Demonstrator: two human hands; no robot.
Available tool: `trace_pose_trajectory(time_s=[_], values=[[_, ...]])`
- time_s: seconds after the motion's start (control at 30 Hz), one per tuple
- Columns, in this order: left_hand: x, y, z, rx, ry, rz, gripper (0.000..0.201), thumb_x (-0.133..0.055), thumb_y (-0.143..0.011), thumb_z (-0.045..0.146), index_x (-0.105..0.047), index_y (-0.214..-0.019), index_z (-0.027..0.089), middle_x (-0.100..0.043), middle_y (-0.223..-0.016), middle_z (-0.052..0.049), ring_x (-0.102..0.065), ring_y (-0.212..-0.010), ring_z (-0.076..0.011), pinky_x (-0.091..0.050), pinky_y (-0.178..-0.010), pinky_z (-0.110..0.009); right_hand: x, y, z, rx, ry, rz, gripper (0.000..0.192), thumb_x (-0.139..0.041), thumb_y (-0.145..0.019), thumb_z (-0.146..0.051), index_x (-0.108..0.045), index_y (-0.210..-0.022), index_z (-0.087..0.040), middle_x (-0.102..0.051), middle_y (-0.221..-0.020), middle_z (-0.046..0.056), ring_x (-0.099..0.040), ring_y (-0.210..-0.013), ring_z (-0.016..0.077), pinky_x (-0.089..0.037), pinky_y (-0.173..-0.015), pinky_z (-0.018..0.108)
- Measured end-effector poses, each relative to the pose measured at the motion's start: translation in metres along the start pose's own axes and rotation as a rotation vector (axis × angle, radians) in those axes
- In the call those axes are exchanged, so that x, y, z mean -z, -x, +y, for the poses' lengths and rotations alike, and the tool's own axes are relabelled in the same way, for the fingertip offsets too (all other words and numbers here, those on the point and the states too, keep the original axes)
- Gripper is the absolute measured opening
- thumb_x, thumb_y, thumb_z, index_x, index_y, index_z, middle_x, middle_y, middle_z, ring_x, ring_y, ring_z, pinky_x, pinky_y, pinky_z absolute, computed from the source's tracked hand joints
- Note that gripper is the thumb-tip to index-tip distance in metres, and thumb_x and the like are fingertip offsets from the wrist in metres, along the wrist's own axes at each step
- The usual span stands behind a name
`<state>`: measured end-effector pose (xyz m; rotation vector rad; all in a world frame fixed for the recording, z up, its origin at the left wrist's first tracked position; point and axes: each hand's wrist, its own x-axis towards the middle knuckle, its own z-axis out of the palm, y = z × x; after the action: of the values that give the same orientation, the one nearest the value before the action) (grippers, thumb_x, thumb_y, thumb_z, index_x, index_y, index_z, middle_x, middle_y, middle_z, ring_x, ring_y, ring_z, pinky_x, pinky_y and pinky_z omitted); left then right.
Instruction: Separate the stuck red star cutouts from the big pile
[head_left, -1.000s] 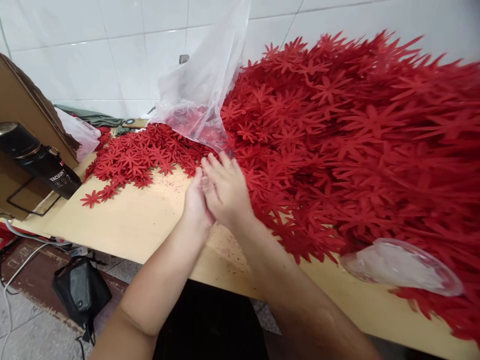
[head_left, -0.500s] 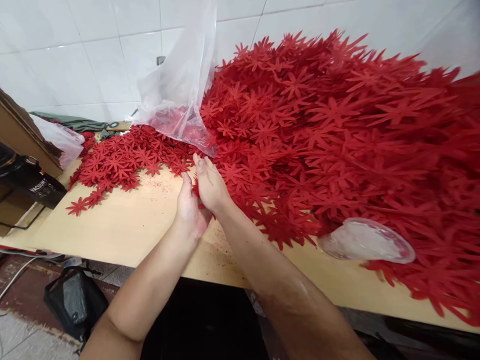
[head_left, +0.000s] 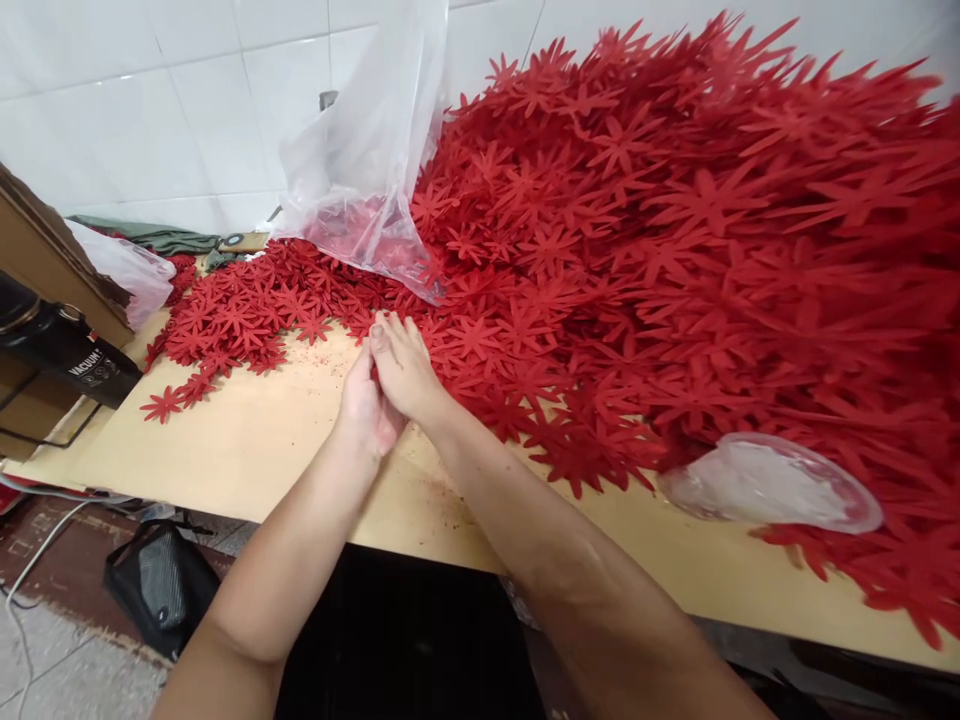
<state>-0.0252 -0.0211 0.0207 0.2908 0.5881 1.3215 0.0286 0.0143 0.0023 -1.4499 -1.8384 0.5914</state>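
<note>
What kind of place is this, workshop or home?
Most likely a small craft or production workshop. A huge heap of identical red flower cutouts covers a plywood worktable, with a clear plastic bag of more against a white tiled wall.

Landmark: heap of flower cutouts (head_left: 675,250) on the table (head_left: 247,450), banked against the wall behind. Plastic bag (head_left: 367,170) lies on the heap's left slope. Flask (head_left: 67,345) well left of the heap, at the table's edge. Clear plastic piece (head_left: 772,485) at the heap's front. Hands (head_left: 386,380) touching at the heap's front-left fringe.
</note>
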Motion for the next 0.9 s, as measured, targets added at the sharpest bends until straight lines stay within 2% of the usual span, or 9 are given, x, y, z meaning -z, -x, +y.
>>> trace_pose_trajectory(time_s=[0.07, 0.17, 0.33, 0.43, 0.53, 0.6, 0.67, 0.77, 0.9], values=[[0.0, 0.003, 0.005, 0.067, -0.058, 0.036, 0.036, -0.039, -0.095, 0.04, -0.063, -0.111, 0.019, -0.071, -0.104, -0.004, -0.067, -0.094, -0.0151, -0.051, -0.088, -0.029, 0.001, -0.006, 0.007, 0.02, -0.031, 0.085, 0.084, -0.013, -0.091, -0.067, -0.048, -0.138, -0.007, -0.041, -0.149, 0.018, -0.026, -0.144, 0.0329, -0.018, -0.119, 0.052], [0.005, -0.002, 0.014, 0.101, -0.2, 0.156, 0.022, -0.047, -0.092, 0.028, -0.065, -0.091, 0.016, -0.068, -0.068, -0.001, -0.062, -0.06, -0.0116, -0.053, -0.069, -0.026, 0.003, -0.012, 0.017, 0.089, -0.14, 0.187, 0.079, -0.011, -0.09, -0.068, -0.062, -0.118, -0.014, -0.062, -0.126, 0.017, -0.049, -0.129, 0.0314, -0.035, -0.109, 0.052], [0.018, -0.018, 0.023, 0.069, -0.33, 0.208, 0.01, -0.053, -0.085, 0.016, -0.061, -0.08, 0.014, -0.063, -0.059, 0.0, -0.055, -0.048, -0.0092, -0.044, -0.048, -0.02, 0.012, -0.012, 0.029, 0.088, -0.257, 0.181, 0.064, -0.019, -0.092, -0.063, -0.063, -0.1, -0.018, -0.071, -0.101, 0.013, -0.066, -0.101, 0.0261, -0.051, -0.09, 0.044], [0.024, -0.024, 0.027, 0.02, -0.379, 0.222, 0.006, -0.055, -0.084, 0.015, -0.059, -0.081, 0.014, -0.064, -0.061, 0.001, -0.055, -0.048, -0.0093, -0.044, -0.047, -0.02, 0.047, 0.01, 0.027, 0.2, -0.062, 0.222, 0.047, -0.038, -0.09, -0.054, -0.065, -0.099, -0.017, -0.072, -0.102, 0.013, -0.067, -0.098, 0.0267, -0.052, -0.089, 0.044], [0.027, -0.027, 0.033, 0.022, -0.384, 0.249, 0.005, -0.056, -0.084, 0.015, -0.06, -0.085, 0.013, -0.066, -0.066, 0.0, -0.059, -0.053, -0.0103, -0.048, -0.051, -0.022, 0.107, 0.052, 0.03, 0.268, 0.257, 0.344, 0.035, -0.047, -0.087, -0.046, -0.067, -0.097, -0.02, -0.073, -0.102, 0.011, -0.067, -0.099, 0.0294, -0.05, -0.092, 0.048], [0.027, -0.028, 0.036, 0.055, -0.375, 0.243, 0.009, -0.053, -0.085, 0.015, -0.062, -0.087, 0.012, -0.066, -0.066, -0.001, -0.059, -0.054, -0.0101, -0.049, -0.054, -0.022, 0.147, 0.082, 0.041, 0.163, 0.442, 0.402, 0.036, -0.04, -0.089, -0.051, -0.065, -0.095, -0.026, -0.072, -0.094, 0.01, -0.067, -0.096, 0.0328, -0.051, -0.085, 0.051], [0.025, -0.028, 0.038, 0.083, -0.378, 0.232, 0.015, -0.051, -0.087, 0.016, -0.064, -0.092, 0.012, -0.066, -0.064, -0.001, -0.058, -0.055, -0.01, -0.05, -0.056, -0.022, 0.179, 0.107, 0.059, -0.01, 0.588, 0.355, 0.038, -0.033, -0.089, -0.059, -0.06, -0.093, -0.033, -0.069, -0.079, 0.009, -0.066, -0.097, 0.0354, -0.051, -0.081, 0.052], [0.017, -0.025, 0.036, 0.11, -0.409, 0.217, 0.02, -0.049, -0.087, 0.017, -0.064, -0.1, 0.015, -0.068, -0.065, -0.001, -0.06, -0.057, -0.0108, -0.052, -0.058, -0.022, 0.202, 0.132, 0.087, -0.029, 0.744, 0.213, 0.053, -0.024, -0.086, -0.068, -0.06, -0.079, -0.029, -0.071, -0.081, 0.011, -0.066, -0.086, 0.0358, -0.051, -0.073, 0.051], [0.006, -0.02, 0.033, 0.112, -0.448, 0.213, 0.014, -0.05, -0.086, 0.017, -0.063, -0.091, 0.018, -0.069, -0.066, 0.0, -0.061, -0.056, -0.0105, -0.053, -0.054, -0.02, 0.202, 0.141, 0.109, -0.055, 0.852, 0.181, 0.048, -0.034, -0.086, -0.061, -0.063, -0.076, -0.024, -0.072, -0.079, 0.009, -0.066, -0.08, 0.0315, -0.049, -0.067, 0.045]])
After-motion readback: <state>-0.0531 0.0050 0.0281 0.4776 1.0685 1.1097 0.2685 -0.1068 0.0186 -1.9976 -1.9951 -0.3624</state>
